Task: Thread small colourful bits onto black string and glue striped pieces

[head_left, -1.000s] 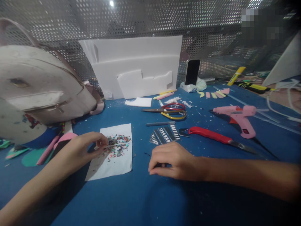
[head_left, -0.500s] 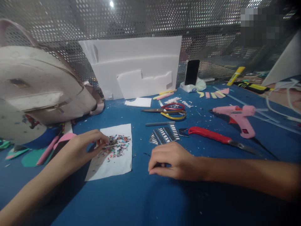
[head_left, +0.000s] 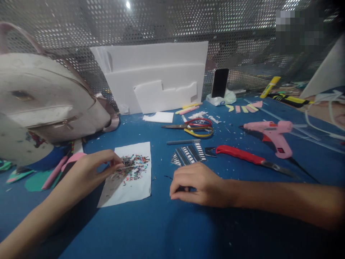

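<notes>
My left hand (head_left: 93, 171) pinches a thin stick (head_left: 132, 166) whose tip lies in a small heap of coloured confetti bits (head_left: 133, 166) on a white paper sheet (head_left: 130, 189). My right hand (head_left: 196, 183) rests knuckles-up on the blue table (head_left: 172, 226), fingers curled over a small dark thing that I cannot make out. Just beyond it lie several black-and-white striped strips (head_left: 190, 153).
A red-handled knife (head_left: 250, 159), a pink glue gun (head_left: 272, 135), scissors (head_left: 192, 127) and a grey pen (head_left: 183, 141) lie beyond my right hand. A white backpack (head_left: 45, 104) fills the left. White foam boards (head_left: 153, 79) and a propped phone (head_left: 220, 82) stand at the back.
My left hand's fingers have shifted slightly on the stick over the confetti. My right hand has stayed put.
</notes>
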`<state>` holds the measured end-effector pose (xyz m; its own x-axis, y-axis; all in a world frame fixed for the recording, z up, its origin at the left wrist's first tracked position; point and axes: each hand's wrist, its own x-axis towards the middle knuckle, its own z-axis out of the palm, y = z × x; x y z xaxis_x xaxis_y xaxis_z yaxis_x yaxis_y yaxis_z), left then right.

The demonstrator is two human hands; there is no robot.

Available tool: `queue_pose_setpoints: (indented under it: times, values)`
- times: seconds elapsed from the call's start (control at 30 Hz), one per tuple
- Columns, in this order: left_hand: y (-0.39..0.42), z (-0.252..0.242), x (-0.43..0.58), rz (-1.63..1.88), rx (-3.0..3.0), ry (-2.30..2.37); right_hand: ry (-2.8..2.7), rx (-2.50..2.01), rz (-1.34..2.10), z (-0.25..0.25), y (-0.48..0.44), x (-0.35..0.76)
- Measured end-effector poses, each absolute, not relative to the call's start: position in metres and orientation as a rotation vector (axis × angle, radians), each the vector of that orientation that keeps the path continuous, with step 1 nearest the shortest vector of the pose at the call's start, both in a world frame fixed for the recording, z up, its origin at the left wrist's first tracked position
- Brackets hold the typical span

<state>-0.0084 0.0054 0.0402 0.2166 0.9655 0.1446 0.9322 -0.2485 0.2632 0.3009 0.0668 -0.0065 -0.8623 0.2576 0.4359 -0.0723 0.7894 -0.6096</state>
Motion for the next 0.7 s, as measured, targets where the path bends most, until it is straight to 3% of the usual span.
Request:
queue_pose_setpoints:
  times: [0.43,0.7]
  values:
    - [0.005,0.033,-0.004,0.456,2.286,1.777,-2.469,-0.135,0.856,-0.006,0.068,0.301]
    - [-0.019,0.020,0.060,0.699,2.319,1.425,-2.472,-0.132,0.839,-0.004,0.066,0.302]
